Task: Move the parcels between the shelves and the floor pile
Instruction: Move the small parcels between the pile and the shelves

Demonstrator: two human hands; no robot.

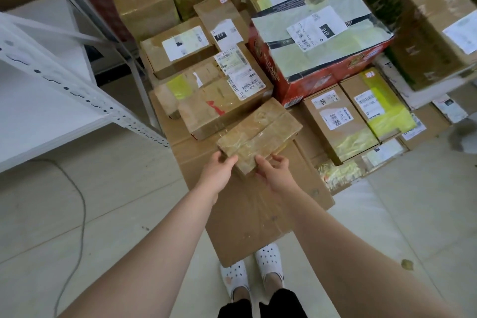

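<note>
Head cam: both hands on one small taped parcel (pixel 260 134) at the front of the floor pile. Left hand (pixel 219 168) grips its near left corner, fingers curled round the edge. Right hand (pixel 275 173) holds the near right edge, thumb on top, fingers bent beside and under it. The parcel is brown, wrapped in clear tape, with no label on the side that shows. It sits tilted over a large flat carton (pixel 247 214); its far end touches or overlaps a labelled brown box (pixel 219 100). The near end looks slightly lifted, but motion blur means I can't tell for sure.

Red printed box (pixel 322 59) with a "010" label is behind and to the right, and two upright brown boxes (pixel 358 116) stand just beside it. More cartons are stacked at the back. White metal shelf (pixel 51 100) is on the left, well apart from the parcel. Grey cable (pixel 77 188) runs across the floor tiles under it. White clogs (pixel 253 268) touch the near edge of the flat carton.
</note>
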